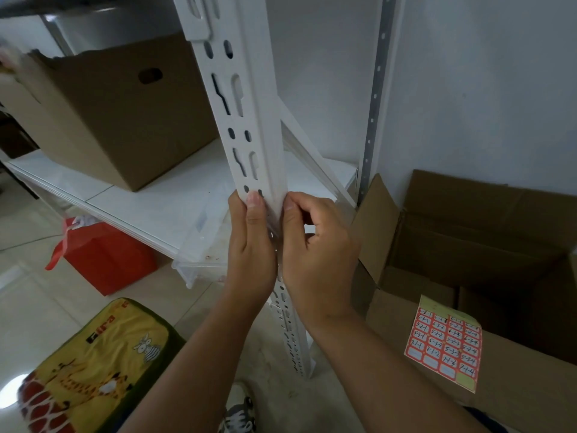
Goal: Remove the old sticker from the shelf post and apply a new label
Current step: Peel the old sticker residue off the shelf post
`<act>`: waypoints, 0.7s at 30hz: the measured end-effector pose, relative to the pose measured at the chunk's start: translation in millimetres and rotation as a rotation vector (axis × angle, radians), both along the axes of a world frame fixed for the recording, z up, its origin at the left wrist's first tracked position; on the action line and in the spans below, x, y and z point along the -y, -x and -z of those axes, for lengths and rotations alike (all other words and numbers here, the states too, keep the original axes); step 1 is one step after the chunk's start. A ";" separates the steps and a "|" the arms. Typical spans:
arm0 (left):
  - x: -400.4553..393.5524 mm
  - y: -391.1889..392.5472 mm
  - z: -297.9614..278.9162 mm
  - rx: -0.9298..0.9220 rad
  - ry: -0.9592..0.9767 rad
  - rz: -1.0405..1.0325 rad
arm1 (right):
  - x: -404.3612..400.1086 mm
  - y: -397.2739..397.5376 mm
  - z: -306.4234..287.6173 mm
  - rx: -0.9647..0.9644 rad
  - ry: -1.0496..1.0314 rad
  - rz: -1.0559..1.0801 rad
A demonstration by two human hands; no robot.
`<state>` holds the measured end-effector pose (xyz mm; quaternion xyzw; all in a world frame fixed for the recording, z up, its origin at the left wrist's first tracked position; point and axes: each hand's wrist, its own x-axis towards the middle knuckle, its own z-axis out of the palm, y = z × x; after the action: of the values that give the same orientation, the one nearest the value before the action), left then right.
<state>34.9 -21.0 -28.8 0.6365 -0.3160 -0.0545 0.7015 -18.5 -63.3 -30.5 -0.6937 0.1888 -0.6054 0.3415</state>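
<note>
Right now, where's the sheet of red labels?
In the head view, the label sheet lies at lower right on a flap of the open cardboard box, to the right of the right hand and the shelf post.

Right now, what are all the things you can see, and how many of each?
shelf post: one, white, slotted, upright in the middle
shelf board: one, white, left of the post
closed cardboard box: one, brown, on the shelf board
open cardboard box: one, brown, on the floor at right
label sheet: one, red and white with handwritten numbers, lying on the open box's flap
red bag: one, on the floor under the shelf
clear plastic bin: one, under the shelf
cushion: one, yellow with cartoon animals, lower left
shoe: one, grey and white, bottom
left hand: one, thumb on the post
right hand: one, fingers curled, thumb at the post's edge
</note>
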 end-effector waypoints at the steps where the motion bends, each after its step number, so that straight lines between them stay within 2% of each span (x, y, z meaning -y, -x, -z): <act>1: -0.3 -0.5 0.0 -0.002 -0.003 -0.002 | 0.2 -0.6 -0.3 0.006 -0.006 0.004; 9: 1.6 2.3 -2.5 0.013 -0.005 -0.029 | 3.2 -0.6 3.2 -0.042 0.157 0.019; 12: 1.2 3.3 -3.3 0.008 -0.011 -0.042 | 6.9 2.3 4.1 -0.058 0.181 -0.046; 14: 0.7 5.4 -4.0 0.034 -0.026 -0.058 | 14.2 7.5 2.2 -0.049 0.042 -0.126; 18: -1.2 8.5 -9.6 0.178 -0.044 -0.153 | 27.5 14.5 -7.5 -0.021 -0.578 -0.257; 21: 1.2 12.2 -14.4 0.222 -0.087 -0.238 | 34.4 16.2 -8.8 -0.058 -0.763 -0.297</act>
<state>22.7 -22.2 -14.4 0.7012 -0.3113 0.0860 0.6356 -34.7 -97.8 -21.7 -0.5537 0.3072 -0.4163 0.6525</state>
